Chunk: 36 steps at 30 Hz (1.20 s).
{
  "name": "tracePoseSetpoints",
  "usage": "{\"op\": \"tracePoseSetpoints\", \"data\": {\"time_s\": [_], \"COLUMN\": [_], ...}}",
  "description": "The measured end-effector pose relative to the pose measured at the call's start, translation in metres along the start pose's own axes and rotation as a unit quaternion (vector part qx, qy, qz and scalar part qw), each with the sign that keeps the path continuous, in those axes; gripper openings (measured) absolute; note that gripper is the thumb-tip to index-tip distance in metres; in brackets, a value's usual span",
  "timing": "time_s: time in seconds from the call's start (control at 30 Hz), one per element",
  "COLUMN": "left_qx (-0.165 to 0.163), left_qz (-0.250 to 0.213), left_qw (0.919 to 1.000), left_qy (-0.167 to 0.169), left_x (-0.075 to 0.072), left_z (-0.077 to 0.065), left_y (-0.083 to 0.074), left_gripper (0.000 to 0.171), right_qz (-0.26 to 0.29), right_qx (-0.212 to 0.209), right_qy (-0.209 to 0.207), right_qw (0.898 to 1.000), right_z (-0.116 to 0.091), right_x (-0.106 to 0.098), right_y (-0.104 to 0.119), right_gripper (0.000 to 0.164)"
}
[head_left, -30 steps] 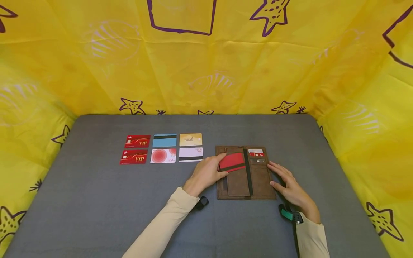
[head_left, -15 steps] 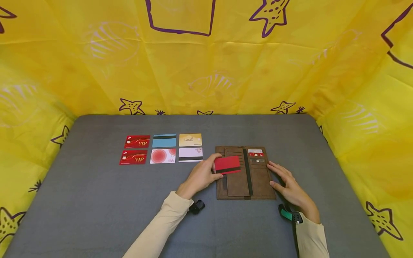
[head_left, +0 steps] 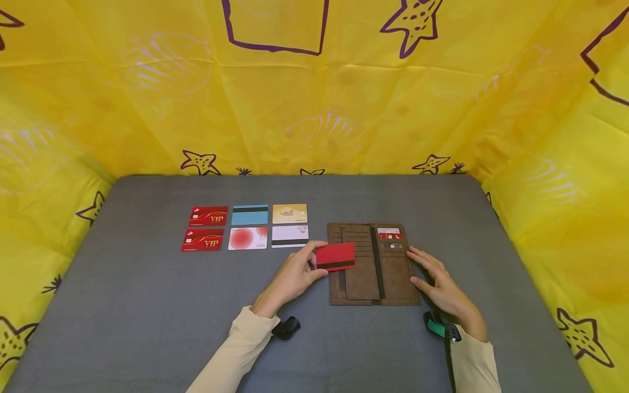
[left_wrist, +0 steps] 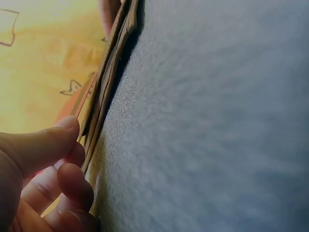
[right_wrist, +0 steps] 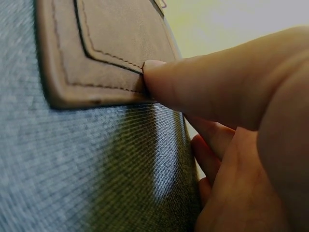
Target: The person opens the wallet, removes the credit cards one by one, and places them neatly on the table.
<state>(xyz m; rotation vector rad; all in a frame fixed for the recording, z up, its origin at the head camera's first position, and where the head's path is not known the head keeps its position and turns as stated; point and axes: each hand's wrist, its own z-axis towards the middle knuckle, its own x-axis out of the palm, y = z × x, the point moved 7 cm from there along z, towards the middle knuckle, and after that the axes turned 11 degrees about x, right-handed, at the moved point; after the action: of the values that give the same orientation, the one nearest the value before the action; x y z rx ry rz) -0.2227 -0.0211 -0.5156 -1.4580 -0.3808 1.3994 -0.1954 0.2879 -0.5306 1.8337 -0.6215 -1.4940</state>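
Between thumb and fingers, my left hand (head_left: 295,273) pinches a red card (head_left: 336,255) with a black stripe, which overlaps the left side of an open brown wallet (head_left: 361,281) in the head view. Seen edge-on in the left wrist view, the card (left_wrist: 83,96) sits close over the wallet's edge (left_wrist: 108,72). My right hand (head_left: 444,286) lies at the wallet's right edge with its fingers extended; in the right wrist view its thumb (right_wrist: 178,82) presses on the leather border. A few cards (head_left: 390,236) show in the wallet's upper right slots.
Left of the wallet, several cards lie in two rows on the grey table: red VIP cards (head_left: 208,216), a blue card (head_left: 250,216), a gold card (head_left: 290,213), a white card with red circles (head_left: 248,238) and a white striped card (head_left: 290,241). A yellow patterned cloth (head_left: 265,109) surrounds the table.
My left hand has drawn the red card leftward and slightly toward me, off the wallet's inner left slots. The right hand stays at the wallet's edge.
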Motion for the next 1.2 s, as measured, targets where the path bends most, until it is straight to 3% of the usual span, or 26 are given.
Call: {"op": "tracePoseSetpoints", "data": {"time_s": [0.17,0.3,0.57,0.93,1.2], "left_qx": [-0.019,-0.032,-0.065,-0.105,-0.156], "left_qz": [-0.015,-0.016,-0.007,0.012,0.008], "left_qw": [0.9997,0.9989,0.9961,0.9928,0.9872], "left_qy": [-0.007,-0.030,-0.060,-0.056,-0.032], "left_x": [-0.008,-0.018,-0.044,-0.078,-0.100], "left_z": [-0.016,-0.030,-0.063,-0.090,-0.105], "left_y": [0.004,0.009,0.020,0.036,0.046], "left_gripper": [0.059,0.062,0.062,0.066,0.065], "right_qz": [0.000,0.002,0.003,-0.001,-0.013], "right_qx": [-0.003,-0.005,0.004,0.030,0.063], "right_qy": [-0.001,-0.001,-0.010,-0.045,-0.053], "right_qw": [1.000,1.000,1.000,0.999,0.997], "right_z": [0.001,0.002,0.001,0.002,0.004], "right_x": [0.000,0.002,0.002,0.001,0.003], "right_y": [0.001,0.000,0.003,0.002,0.001], "right_gripper": [0.055,0.056,0.056,0.060,0.061]}}
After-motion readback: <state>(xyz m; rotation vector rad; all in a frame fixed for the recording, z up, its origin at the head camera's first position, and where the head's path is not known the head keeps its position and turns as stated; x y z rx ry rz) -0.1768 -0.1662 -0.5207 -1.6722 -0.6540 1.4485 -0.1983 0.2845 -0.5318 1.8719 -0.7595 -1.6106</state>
